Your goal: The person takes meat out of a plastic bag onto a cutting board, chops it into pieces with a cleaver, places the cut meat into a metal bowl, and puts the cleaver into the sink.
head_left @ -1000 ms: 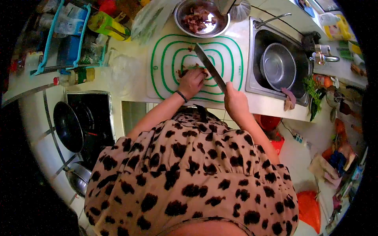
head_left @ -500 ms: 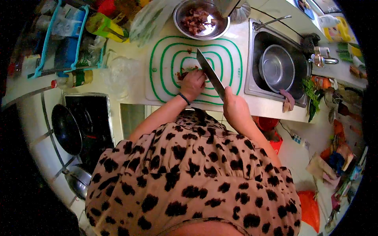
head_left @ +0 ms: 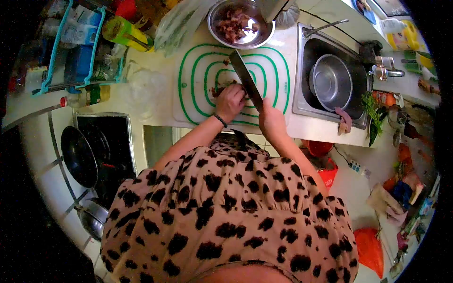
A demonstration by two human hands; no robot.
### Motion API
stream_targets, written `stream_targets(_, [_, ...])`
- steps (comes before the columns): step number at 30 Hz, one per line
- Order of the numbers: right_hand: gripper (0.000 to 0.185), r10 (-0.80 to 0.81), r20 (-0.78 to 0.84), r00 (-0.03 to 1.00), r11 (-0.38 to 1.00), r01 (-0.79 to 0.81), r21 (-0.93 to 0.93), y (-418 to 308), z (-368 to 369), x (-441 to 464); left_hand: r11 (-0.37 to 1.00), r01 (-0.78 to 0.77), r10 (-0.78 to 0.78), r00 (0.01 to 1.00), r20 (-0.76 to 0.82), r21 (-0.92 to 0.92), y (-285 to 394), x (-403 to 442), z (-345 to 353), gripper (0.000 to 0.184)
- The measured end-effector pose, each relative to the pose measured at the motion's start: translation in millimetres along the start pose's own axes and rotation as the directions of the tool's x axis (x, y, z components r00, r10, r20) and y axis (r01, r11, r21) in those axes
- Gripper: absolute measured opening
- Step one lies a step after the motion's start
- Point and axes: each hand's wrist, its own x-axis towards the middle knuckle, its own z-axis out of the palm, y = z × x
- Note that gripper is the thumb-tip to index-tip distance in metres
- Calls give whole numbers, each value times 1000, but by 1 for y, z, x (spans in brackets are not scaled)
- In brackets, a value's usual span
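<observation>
My right hand point(head_left: 272, 121) is closed around the handle of a kitchen knife point(head_left: 246, 75), its long dark blade pointing up and slightly left over a white cutting board point(head_left: 188, 106) with green rings. On the board, the curled fingers of my left hand point(head_left: 230, 102) press down on meat, right beside the blade. Small dark red meat pieces point(head_left: 218, 90) show at the left edge of those fingers; what lies under them is mostly hidden. Beyond the board stands a metal bowl point(head_left: 215, 35) holding many chopped reddish-brown meat pieces point(head_left: 234, 24).
To the right is a sink point(head_left: 302, 101) with a metal basin point(head_left: 331, 82) inside and a cloth point(head_left: 344, 120) over its front edge. Plastic bags point(head_left: 181, 28) and a yellow-green bottle point(head_left: 126, 33) lie at left. A black wok point(head_left: 79, 155) sits on the stove.
The knife and my right hand have moved left and a little nearer the board, bringing the blade closer to my left fingers. My left hand has barely shifted.
</observation>
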Motion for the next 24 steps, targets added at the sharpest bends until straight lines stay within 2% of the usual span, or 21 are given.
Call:
stream_targets(3, [19,46,37,998,999,-45,-18,-13,-25,-18,999,-19,20,999,-28,33,1,-3,-3,23])
stream_targets(5, [15,70,161,984,990,-49,-133,-25,-42,-28,999,-44,45,998,-39,14,-10,-5,6,23])
stream_targets(11, [18,1,122,992,998,6,-57,-28,-49,-22,997,-69,68,997,-34,-19,-16,-8,11,23])
stream_targets(13, [18,-40,72,997,999,42,-26,-12,-10,-1,997,-74,72,996,-50,-37,-22,-13,16,22])
stream_targets(15, [17,-87,24,996,996,87,-2,-5,9,13,999,-33,34,997,71,-15,-31,-16,21,43])
stream_targets(16, [24,-58,44,997,998,59,-10,-5,10,18,1000,-30,31,997,69,-9,-20,-7,11,43])
stream_targets(17, [31,-27,62,998,999,28,-17,-6,14,21,999,42,-44,993,111,19,-7,-1,0,39])
stream_targets(18, [32,-63,8,998,998,63,2,-2,14,20,993,112,-117,980,160,42,4,1,-8,35])
stream_targets(21, [26,3,13,1000,999,-3,-37,-3,-6,1,992,88,-101,982,161,89,2,-1,-7,31])
stream_targets(24, [18,27,81,996,998,-23,-50,-21,-41,-16,990,130,-139,968,210,57,-3,-3,-5,35])
